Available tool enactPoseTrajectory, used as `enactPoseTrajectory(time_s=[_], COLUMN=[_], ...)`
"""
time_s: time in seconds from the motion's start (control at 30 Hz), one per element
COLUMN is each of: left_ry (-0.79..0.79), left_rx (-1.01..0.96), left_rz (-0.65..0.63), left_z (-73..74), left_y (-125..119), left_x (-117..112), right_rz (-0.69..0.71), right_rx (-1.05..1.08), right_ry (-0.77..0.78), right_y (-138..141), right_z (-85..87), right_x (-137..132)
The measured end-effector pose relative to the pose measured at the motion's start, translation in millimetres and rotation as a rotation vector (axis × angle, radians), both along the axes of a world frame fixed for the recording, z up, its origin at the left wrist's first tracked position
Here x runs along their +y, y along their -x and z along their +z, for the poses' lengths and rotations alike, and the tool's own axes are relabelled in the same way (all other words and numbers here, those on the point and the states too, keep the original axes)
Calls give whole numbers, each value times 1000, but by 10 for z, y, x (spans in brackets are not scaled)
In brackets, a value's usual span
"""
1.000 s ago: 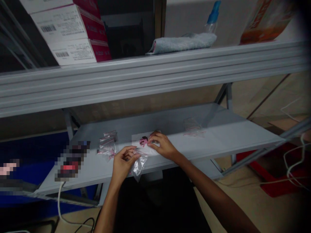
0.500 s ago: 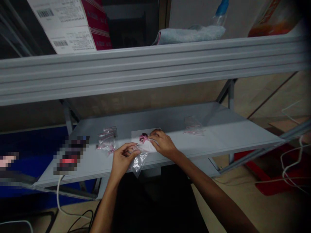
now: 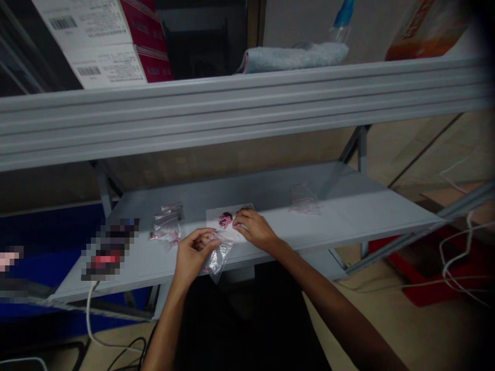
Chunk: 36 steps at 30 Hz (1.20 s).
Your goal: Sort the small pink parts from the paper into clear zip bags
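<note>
My left hand [image 3: 192, 256] pinches a clear plastic bag [image 3: 219, 256] near its upper edge. The bag hangs over the front edge of the shelf board, and a few small pink bits show low in it. A small heap of pink and black pieces [image 3: 225, 220] lies on a white sheet [image 3: 212, 212] just beyond the bag. Beside the heap, my right hand [image 3: 257, 230] rests low over the sheet with its fingers curled and its fingertips close together. Whatever is between those fingertips is too small to make out.
Several small filled bags [image 3: 167, 222] lie left of the sheet. Flat clear bags [image 3: 303, 200] lie to the right. A blurred-out item with a white cable [image 3: 89, 314] sits at the left end. A thick grey beam [image 3: 232, 111] crosses above, with white-and-red boxes [image 3: 108, 64] behind it.
My right hand's fingers have drawn in slightly beside the heap, curling more. The left hand keeps its hold on the bag. The whole view has shifted a little.
</note>
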<state>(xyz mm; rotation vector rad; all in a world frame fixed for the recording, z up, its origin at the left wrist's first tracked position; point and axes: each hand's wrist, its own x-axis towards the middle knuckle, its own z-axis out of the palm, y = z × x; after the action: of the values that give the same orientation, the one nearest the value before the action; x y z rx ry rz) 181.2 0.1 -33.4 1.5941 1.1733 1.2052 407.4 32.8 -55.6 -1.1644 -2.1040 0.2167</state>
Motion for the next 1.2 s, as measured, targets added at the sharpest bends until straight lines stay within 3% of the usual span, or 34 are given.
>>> enactPoseTrajectory(time_s=[0.17,0.33,0.6,0.73,0.83,1.0,1.2], left_ry=[-14,-31,-17,-17,-15,-6,52], left_rx=[15,66,36,-11,-82,-164,-320], left_rz=[-1,-5,5,42,79,99,118], left_z=[6,-6,-61,-66,-80,-105,-70], left_y=[-10,-1,0,1,10,21,71], left_x=[5,1,15,27,37,58,77], right_rz=[195,382,417,352,199,-65,-109], right_rx=[293,366,439,519,529,219,-78], right_ry=[102,238,323,395,314,49,43], right_y=[93,166,151,184,157,77,98], right_z=[140,171,130,85,60,2,-73], right_x=[-132,-195,-160,-140,-99,-46,-46])
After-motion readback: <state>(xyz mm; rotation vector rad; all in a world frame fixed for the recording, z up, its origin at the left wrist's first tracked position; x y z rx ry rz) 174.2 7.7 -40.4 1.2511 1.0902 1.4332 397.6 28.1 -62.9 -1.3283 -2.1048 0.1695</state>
